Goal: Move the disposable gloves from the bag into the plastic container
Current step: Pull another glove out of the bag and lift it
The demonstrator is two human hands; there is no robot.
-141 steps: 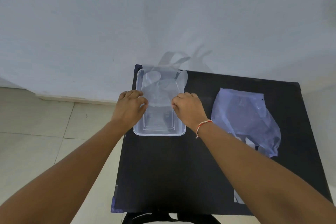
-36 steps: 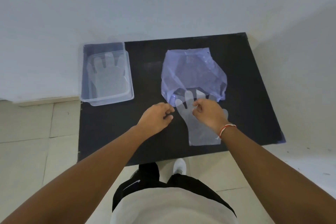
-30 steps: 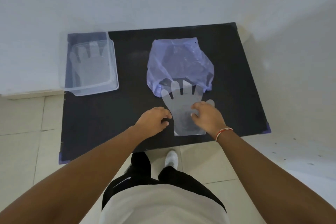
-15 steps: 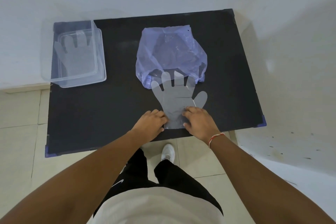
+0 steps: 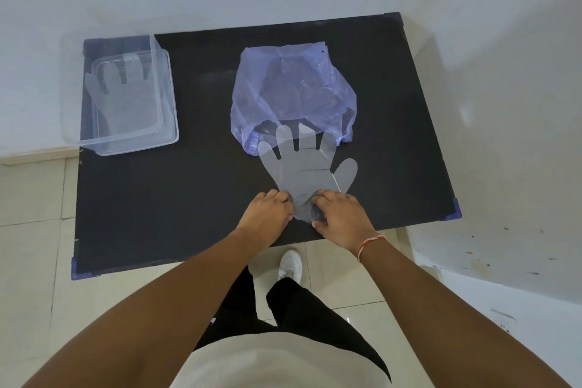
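Note:
A clear disposable glove (image 5: 304,167) lies flat on the black table (image 5: 189,192), its fingertips overlapping the mouth of the bluish plastic bag (image 5: 293,88). My left hand (image 5: 266,214) and my right hand (image 5: 340,216) pinch the glove's cuff from either side, bunching it between them near the table's front edge. The clear plastic container (image 5: 170,135) stands at the table's far left with another glove (image 5: 126,94) lying flat inside it.
The table sits in a corner, with white walls behind and to the right. Its front edge runs just under my wrists. Tiled floor (image 5: 31,198) lies to the left, and my legs and a white shoe (image 5: 291,263) show below.
The glove came out of the bag and was laid flat. Both hands slid back along it to the cuff and now gather it between them. The view has tilted down.

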